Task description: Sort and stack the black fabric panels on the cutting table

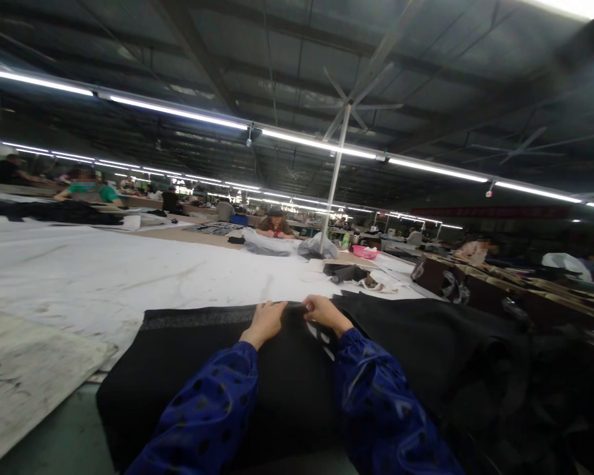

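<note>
A large piece of black fabric [188,363] lies flat in front of me, with a greyish strip along its far edge. My left hand [267,321] rests at that far edge, its fingers closed together on the fabric. Just to the right, my right hand [324,312] pinches the same edge between thumb and fingers. A short stretch of edge shows between the two hands. Small white pieces [321,335] show beneath my right wrist. More black fabric [426,336] is heaped on the right side.
A white-covered table [178,270] stretches ahead. A stained board [24,369] lies at the left. Farther back are a pole [337,171], plastic bags [267,243], a pink basin [365,252] and dark scraps [346,272]. Dark brown boxes [475,284] stand at the right. Several people sit beyond.
</note>
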### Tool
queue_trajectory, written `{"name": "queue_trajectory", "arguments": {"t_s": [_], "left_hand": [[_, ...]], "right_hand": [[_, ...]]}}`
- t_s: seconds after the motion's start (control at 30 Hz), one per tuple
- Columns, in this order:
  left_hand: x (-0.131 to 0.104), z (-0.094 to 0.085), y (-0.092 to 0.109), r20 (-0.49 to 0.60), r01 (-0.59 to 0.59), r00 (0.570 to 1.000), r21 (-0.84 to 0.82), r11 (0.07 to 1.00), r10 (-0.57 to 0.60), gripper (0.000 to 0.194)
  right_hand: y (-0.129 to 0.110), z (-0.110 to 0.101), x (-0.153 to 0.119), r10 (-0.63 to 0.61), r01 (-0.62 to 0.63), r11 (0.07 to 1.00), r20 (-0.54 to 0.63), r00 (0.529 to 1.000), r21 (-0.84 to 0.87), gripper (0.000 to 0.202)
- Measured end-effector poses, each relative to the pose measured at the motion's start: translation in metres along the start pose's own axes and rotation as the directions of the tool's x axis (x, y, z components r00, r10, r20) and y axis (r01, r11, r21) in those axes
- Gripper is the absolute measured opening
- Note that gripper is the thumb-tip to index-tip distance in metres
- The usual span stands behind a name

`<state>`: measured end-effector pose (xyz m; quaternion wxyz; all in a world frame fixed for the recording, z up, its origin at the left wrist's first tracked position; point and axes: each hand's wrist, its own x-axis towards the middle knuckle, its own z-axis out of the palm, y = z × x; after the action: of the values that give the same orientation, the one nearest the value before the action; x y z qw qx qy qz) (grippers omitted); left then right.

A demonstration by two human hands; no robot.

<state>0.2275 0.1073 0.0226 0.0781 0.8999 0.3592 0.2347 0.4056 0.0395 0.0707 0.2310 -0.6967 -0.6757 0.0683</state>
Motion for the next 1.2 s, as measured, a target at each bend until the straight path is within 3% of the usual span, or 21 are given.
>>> {"name": "queue_trajectory", "arguments": {"t_s": [0.2,0.33,0.43,0.57,0.7,0.8,0.87,0.93,1.0,1.07,1.1,1.2], "left_hand": [[0.002,-0.008,-0.004,-0.066,0.07,0.994,-0.248,0.966,-0.089,0.048],[0.007,-0.014,-0.013,-0.126,0.133,0.967,-0.488,0.863,-0.22,0.039],[0.011,-0.018,-0.021,-0.146,0.163,0.934,-0.641,0.75,-0.327,0.035],[0.011,-0.03,-0.022,-0.167,0.137,0.902,-0.766,0.628,-0.399,0.039],[-0.01,-0.059,-0.011,-0.204,0.007,0.934,-0.81,0.586,-0.294,0.043],[-0.04,-0.079,-0.004,-0.138,-0.1,0.99,-0.77,0.63,-0.011,0.037],[-0.061,-0.086,-0.002,-0.101,-0.155,0.988,-0.713,0.684,0.119,0.042],[-0.08,-0.087,-0.003,-0.153,-0.192,0.981,-0.64,0.744,0.122,0.037],[-0.095,-0.085,-0.005,-0.253,-0.224,0.963,-0.56,0.798,0.093,0.013],[-0.108,-0.081,-0.008,-0.324,-0.248,0.942,-0.511,0.823,0.083,0.012],[-0.113,-0.079,-0.009,-0.34,-0.256,0.937,-0.509,0.822,0.081,0.013],[-0.126,-0.074,-0.009,-0.332,-0.267,0.939,-0.552,0.79,0.085,0.015]], "right_hand": [[-0.022,-0.017,-0.017,-0.097,0.098,0.994,0.027,0.995,-0.047,0.027],[-0.036,-0.028,-0.034,-0.216,0.214,0.975,-0.032,0.976,-0.064,0.013],[-0.048,-0.038,-0.057,-0.412,0.406,0.901,0.012,0.911,0.151,0.011],[-0.06,-0.037,-0.086,-0.46,0.365,0.85,0.199,0.865,0.38,0.008],[-0.061,-0.023,-0.087,-0.439,0.352,0.823,0.106,0.892,0.445,0.012],[-0.06,-0.021,-0.081,-0.38,0.258,0.739,0.069,0.922,0.623,0.011],[-0.062,-0.025,-0.081,-0.379,0.188,0.661,0.108,0.919,0.726,0.014],[-0.068,-0.032,-0.086,-0.428,0.159,0.617,0.159,0.89,0.771,0.016],[-0.075,-0.042,-0.09,-0.52,0.16,0.614,0.243,0.819,0.773,0.017],[-0.08,-0.048,-0.085,-0.593,0.196,0.624,0.295,0.749,0.757,0.025],[-0.082,-0.048,-0.079,-0.606,0.219,0.637,0.305,0.735,0.74,0.03],[-0.083,-0.031,-0.045,-0.562,0.3,0.737,0.304,0.769,0.605,0.032]]}}
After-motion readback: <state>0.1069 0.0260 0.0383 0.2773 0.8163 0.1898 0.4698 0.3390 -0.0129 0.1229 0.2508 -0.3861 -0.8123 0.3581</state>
